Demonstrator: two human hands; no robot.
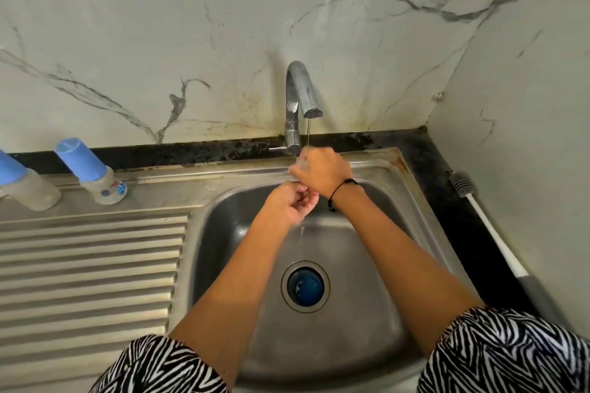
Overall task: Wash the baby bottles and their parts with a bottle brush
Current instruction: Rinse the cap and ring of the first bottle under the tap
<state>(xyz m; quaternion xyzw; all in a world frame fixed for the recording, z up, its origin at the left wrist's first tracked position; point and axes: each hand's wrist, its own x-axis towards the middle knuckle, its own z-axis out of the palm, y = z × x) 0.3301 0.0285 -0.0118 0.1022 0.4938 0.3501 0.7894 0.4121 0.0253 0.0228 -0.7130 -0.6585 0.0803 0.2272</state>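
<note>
Both hands are over the steel sink [376, 265], under a thin stream from the tap [300, 96]. My right hand [322, 171] is curled round a small clear part [301, 164] right under the stream. My left hand [292, 201] sits just below it with fingers curled; nothing shows inside it, and water drips from it. Two clear baby bottles with blue caps stand on the drainboard, one [95, 172] at the back left and another [22, 183] cut off by the left edge. A bottle brush [488, 226] with a grey head and white handle lies on the right counter.
A ribbed drainboard [89, 271] fills the left side. A blue strainer [305, 286] sits in the sink's drain. Marble-patterned walls close in at the back and right. The dark counter strip [431, 156] runs behind and to the right of the sink.
</note>
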